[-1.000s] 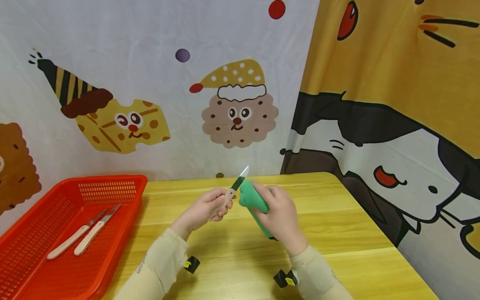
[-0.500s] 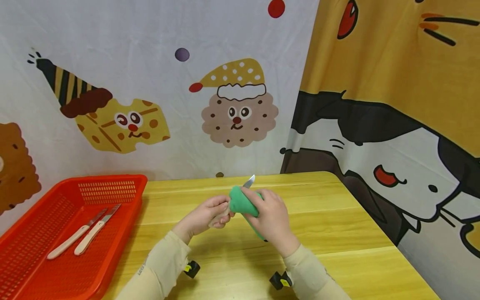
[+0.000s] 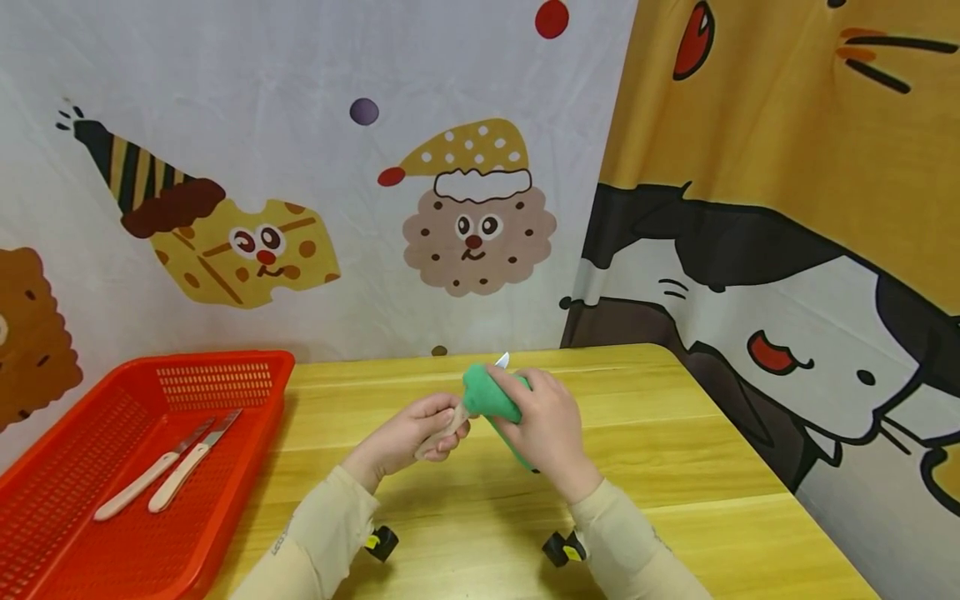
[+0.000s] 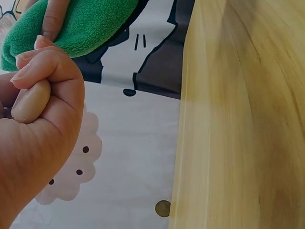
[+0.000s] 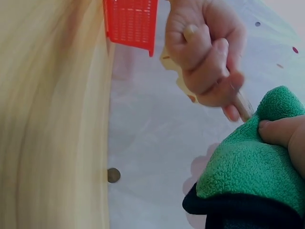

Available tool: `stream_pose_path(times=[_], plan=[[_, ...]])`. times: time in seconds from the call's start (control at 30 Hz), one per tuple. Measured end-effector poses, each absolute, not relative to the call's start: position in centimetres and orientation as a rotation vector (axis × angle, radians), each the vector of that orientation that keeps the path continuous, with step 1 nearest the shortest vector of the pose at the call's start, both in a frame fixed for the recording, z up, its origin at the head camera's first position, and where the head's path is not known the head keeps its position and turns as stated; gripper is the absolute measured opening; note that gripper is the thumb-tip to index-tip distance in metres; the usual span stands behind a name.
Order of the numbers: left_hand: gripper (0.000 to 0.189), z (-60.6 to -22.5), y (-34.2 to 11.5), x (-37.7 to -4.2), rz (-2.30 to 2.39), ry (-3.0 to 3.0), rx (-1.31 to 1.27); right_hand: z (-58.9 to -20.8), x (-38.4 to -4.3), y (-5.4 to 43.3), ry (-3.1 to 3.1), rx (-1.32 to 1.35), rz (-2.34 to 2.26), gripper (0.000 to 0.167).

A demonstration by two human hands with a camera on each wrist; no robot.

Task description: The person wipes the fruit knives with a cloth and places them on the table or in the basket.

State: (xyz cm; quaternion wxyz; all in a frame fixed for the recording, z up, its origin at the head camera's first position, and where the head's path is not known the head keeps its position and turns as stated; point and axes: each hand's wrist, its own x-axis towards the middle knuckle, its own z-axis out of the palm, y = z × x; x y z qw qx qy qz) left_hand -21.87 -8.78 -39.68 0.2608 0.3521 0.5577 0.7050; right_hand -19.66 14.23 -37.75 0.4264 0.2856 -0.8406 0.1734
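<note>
My left hand (image 3: 414, 431) grips the pale handle (image 4: 32, 101) of a small knife, its fingers curled round it. The blade tip (image 3: 502, 361) pokes out past a green cloth (image 3: 486, 390), and the rest of the blade is hidden in the cloth. My right hand (image 3: 550, 423) pinches this cloth around the blade from the right side. In the right wrist view the cloth (image 5: 252, 157) looks like fluffy towelling with a dark edge, and the knife's handle runs from it into the left hand (image 5: 205, 57).
A red plastic basket (image 3: 273, 442) stands at the left on the wooden table (image 3: 675, 467). Inside it lie two knives (image 3: 180, 475) with pale handles, side by side. A printed curtain (image 3: 337, 50) hangs behind the table.
The right hand has brought the cloth left onto the blade, which was bare beside it a second ago. Since half a second ago, the cloth has slid slightly toward the tip, uncovering more handle.
</note>
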Motion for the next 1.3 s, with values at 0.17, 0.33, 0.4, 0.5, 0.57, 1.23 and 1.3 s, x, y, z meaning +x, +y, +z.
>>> stream_pose_path(times=[0.17, 0.33, 0.4, 0.5, 0.57, 1.23, 1.3], plan=[[0.029, -39.6, -8.8, -21.8, 1.907, 1.486, 0.949, -37.1, -20.2, 15.0, -2.098, 0.660, 0.409, 0.064], [0.029, -39.7, -8.9, -21.7, 1.900, 1.471, 0.978, -36.7, -20.9, 15.8, -2.094, 0.633, 0.398, 0.061], [0.030, -39.7, -8.9, -21.7, 1.898, 1.460, 0.985, -36.6, -21.0, 16.0, -2.093, 0.622, 0.403, 0.061], [0.030, -39.7, -8.9, -21.6, 1.894, 1.459, 0.988, -36.4, -21.1, 16.3, -2.099, 0.604, 0.413, 0.060], [0.030, -39.6, -8.9, -21.6, 1.890, 1.470, 0.982, -36.3, -21.2, 16.4, -2.106, 0.593, 0.420, 0.060], [0.031, -39.3, -8.8, -21.4, 1.927, 1.588, 0.870, -34.5, -19.5, 15.9, -2.023, 0.652, 0.462, 0.063], [0.031, -39.3, -8.9, -21.4, 1.928, 1.591, 0.863, -34.6, -19.4, 15.5, -2.011, 0.692, 0.453, 0.061]])
